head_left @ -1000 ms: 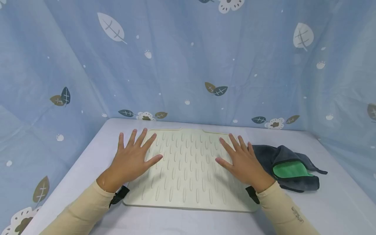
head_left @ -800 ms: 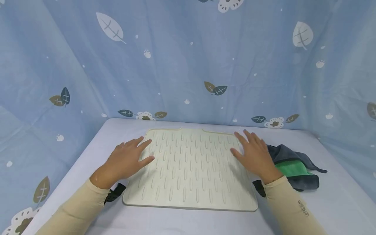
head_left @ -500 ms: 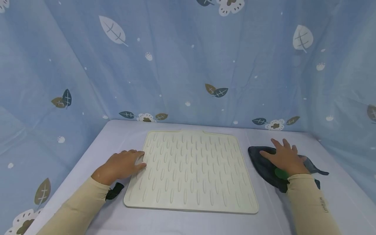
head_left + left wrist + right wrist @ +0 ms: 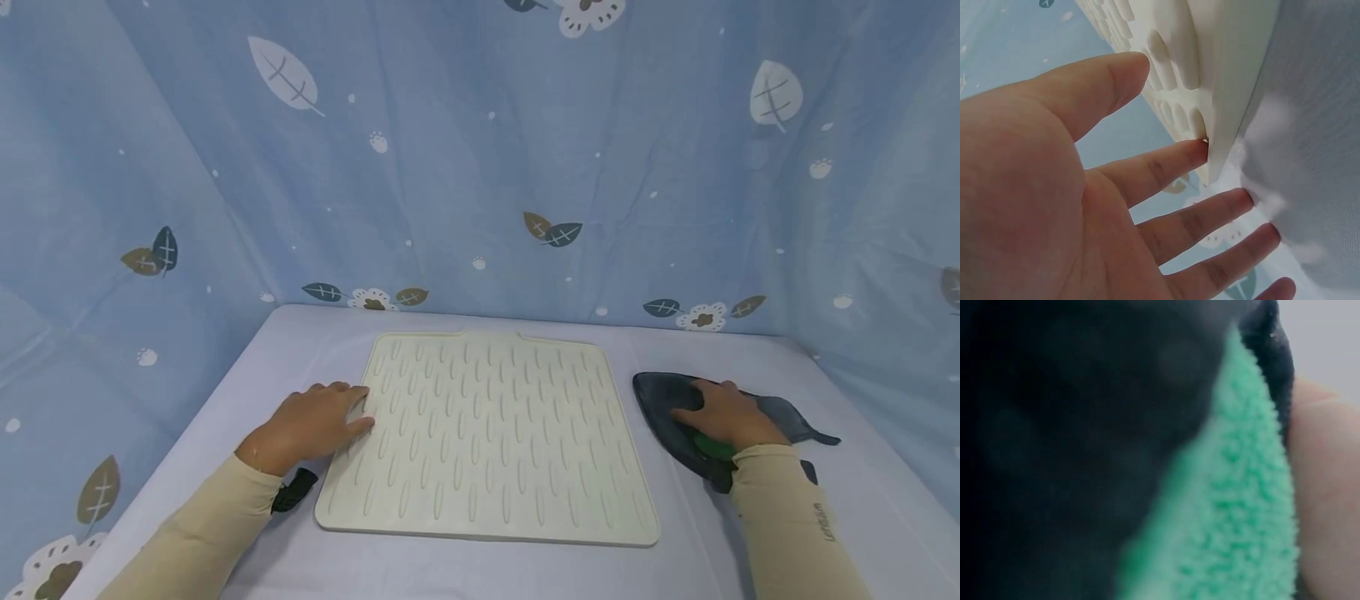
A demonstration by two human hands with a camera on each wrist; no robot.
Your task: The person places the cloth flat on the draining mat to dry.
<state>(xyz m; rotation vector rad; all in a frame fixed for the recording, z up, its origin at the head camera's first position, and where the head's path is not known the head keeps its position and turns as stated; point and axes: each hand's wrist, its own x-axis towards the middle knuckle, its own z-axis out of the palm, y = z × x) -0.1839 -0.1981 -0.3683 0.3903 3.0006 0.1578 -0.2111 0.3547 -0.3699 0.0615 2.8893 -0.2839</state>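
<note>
A cream mat (image 4: pixel 487 433) with rows of raised oval ridges lies flat on the table. At its left edge is my left hand (image 4: pixel 311 425), thumb and index fingertips right at the rim. In the left wrist view the fingers of that hand (image 4: pixel 1116 206) are spread and nearly straight, the index tip touching the mat's side (image 4: pixel 1225 94). My right hand (image 4: pixel 731 417) grips a crumpled dark grey cloth (image 4: pixel 660 404) with a green side, its fingers bent into the folds. Dark fabric and fuzzy green pile (image 4: pixel 1241 506) fill the right wrist view, beside a bit of skin.
A white cloth covers the table (image 4: pixel 480 571). Behind and along both sides hangs a blue curtain (image 4: pixel 450 167) printed with leaves and flowers. The grey cloth lies a short way right of the mat.
Both hands have come down from above the mat. The left went to its left edge; the right moved right, lowered onto the grey cloth and bent its fingers into it.
</note>
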